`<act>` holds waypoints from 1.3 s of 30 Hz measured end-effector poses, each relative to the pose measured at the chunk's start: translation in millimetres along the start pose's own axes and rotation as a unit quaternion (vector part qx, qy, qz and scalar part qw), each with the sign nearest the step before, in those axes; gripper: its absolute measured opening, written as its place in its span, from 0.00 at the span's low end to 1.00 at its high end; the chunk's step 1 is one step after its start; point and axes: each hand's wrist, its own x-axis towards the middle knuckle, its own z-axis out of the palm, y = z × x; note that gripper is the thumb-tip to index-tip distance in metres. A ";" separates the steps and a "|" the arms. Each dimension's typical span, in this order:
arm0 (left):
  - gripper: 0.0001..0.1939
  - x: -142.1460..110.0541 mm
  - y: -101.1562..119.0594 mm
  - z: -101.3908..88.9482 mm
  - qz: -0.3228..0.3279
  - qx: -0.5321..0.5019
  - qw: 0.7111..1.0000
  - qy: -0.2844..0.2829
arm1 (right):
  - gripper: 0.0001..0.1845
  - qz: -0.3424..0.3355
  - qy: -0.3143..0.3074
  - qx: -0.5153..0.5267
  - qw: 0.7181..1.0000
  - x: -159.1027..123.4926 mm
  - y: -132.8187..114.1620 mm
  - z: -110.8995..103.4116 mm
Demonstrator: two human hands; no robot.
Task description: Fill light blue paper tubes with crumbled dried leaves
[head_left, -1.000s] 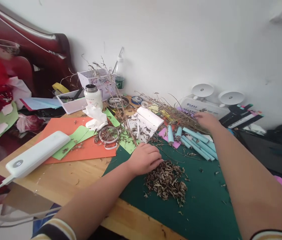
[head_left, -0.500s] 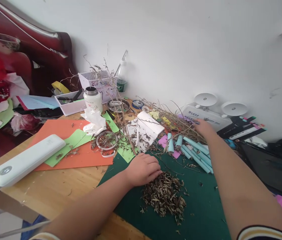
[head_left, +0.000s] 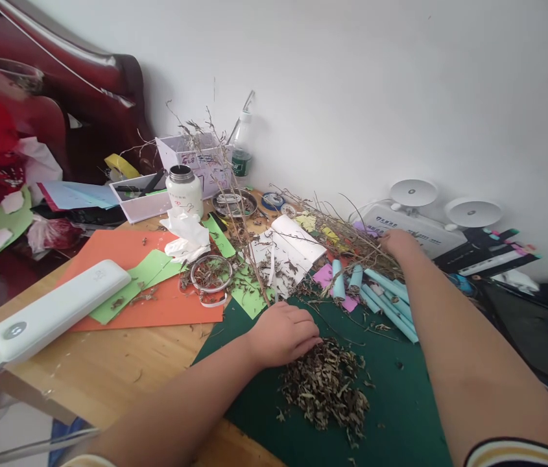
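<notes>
My left hand (head_left: 285, 333) is closed, with its fingertips by the upper edge of a heap of crumbled dried leaves (head_left: 328, 392). A long, thin dried twig (head_left: 253, 256) runs down into this hand; its gripped end is hidden. The heap lies on a dark green sheet (head_left: 390, 402). Farther off, my right hand (head_left: 399, 245) reaches the right end of a pile of dried twigs (head_left: 351, 235), fingers bent and closed on the stems. Just below that hand, several light blue paper rolls (head_left: 390, 305) lie together.
A white power bank (head_left: 62, 308) lies on orange paper (head_left: 108, 250) and the wooden table (head_left: 103, 363). Behind stand a white bottle (head_left: 185, 194), a pale box (head_left: 215, 172) and a plastic bottle (head_left: 241, 152). A white router (head_left: 412, 237) and markers (head_left: 492, 256) sit at right.
The view has shifted slightly. My right hand stays at the twig pile, its fingers slightly more drawn in. My left hand stays at the leaf heap.
</notes>
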 end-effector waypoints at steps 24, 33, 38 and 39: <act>0.10 -0.8 -2.6 -1.6 -0.027 -0.066 0.996 0.060 | 0.11 0.138 0.090 0.028 0.986 -80.9 -18.3 -36.4; 0.12 -2.8 2.8 -4.1 0.025 -0.002 0.999 0.037 | 0.16 0.094 0.109 -0.134 0.981 -82.8 -32.4 -61.3; 0.12 -3.4 3.6 -4.3 0.033 0.012 0.998 0.042 | 0.15 0.092 0.081 -0.186 0.975 -77.8 -26.5 -67.4; 0.12 -3.6 3.3 -4.2 0.032 0.014 0.998 0.043 | 0.15 0.092 0.078 -0.200 0.972 -76.7 -26.7 -67.0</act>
